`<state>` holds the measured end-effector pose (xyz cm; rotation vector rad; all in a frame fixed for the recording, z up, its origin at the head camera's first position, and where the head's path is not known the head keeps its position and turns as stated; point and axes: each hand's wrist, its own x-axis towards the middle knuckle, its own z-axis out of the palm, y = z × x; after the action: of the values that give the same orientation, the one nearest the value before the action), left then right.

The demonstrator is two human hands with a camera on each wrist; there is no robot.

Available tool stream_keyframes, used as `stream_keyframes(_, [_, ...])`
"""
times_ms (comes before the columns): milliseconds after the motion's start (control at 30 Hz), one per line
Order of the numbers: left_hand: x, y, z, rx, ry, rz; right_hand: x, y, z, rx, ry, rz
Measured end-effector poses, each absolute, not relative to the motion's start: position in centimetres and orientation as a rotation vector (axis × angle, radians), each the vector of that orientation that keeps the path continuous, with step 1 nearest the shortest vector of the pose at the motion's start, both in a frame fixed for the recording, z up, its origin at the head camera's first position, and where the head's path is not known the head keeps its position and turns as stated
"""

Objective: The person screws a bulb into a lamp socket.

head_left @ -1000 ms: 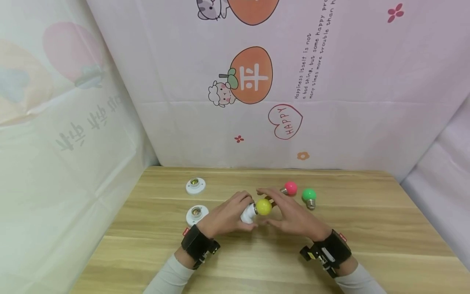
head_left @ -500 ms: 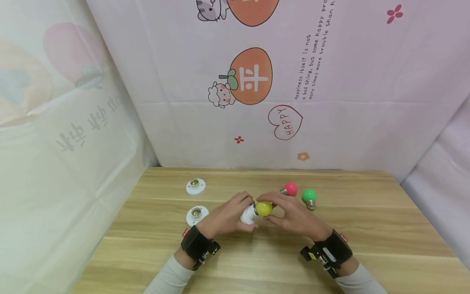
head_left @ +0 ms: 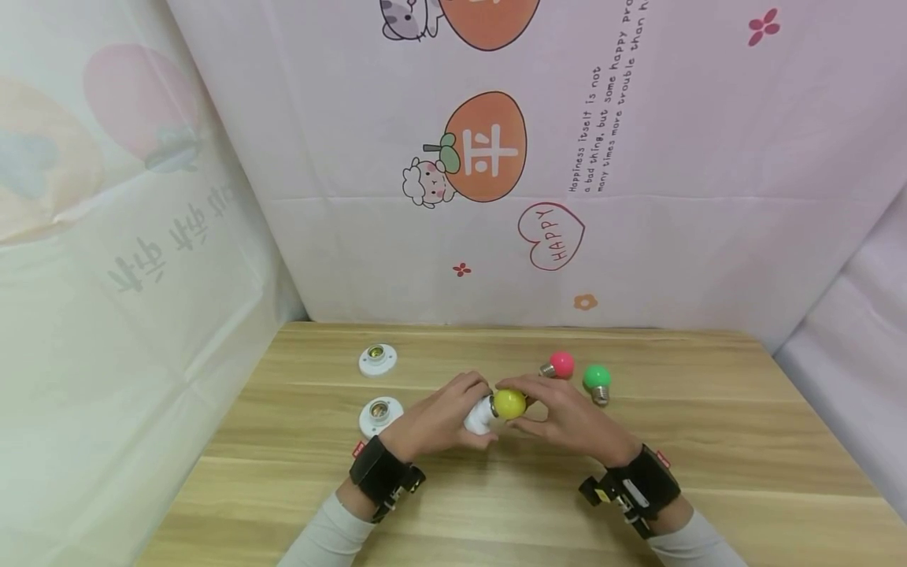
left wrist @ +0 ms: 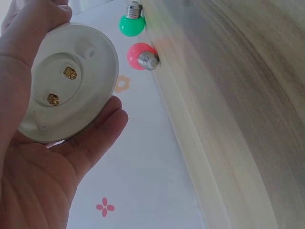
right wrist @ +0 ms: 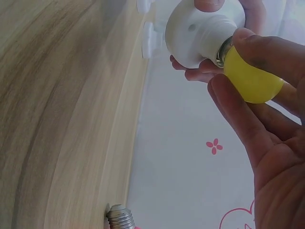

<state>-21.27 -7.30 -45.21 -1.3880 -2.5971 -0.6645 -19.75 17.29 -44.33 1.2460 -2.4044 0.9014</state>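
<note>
My left hand grips a white round lamp holder by its rim, above the table. In the left wrist view the flat back of the lamp holder shows two brass screws. A yellow light bulb sits with its metal base in the holder's socket, a bit of the thread still showing in the right wrist view. Thumb and fingers of my right hand pinch the yellow glass from the right side.
Two more white lamp holders, a far one and a nearer one, stand on the wooden table at left. A pink bulb and a green bulb lie behind the right hand. A printed cloth hangs behind the table.
My right hand's fingers, spread around the yellow bulb a second ago, have closed onto it. The left hand and lamp holder stay almost in place.
</note>
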Motion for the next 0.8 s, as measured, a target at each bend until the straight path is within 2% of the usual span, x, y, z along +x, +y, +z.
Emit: stream_keyframes(800, [-20.98,-7.39,-45.10,-1.456,-2.560,-0.609,-19.63,17.13,-44.13,1.240,-2.496,0.891])
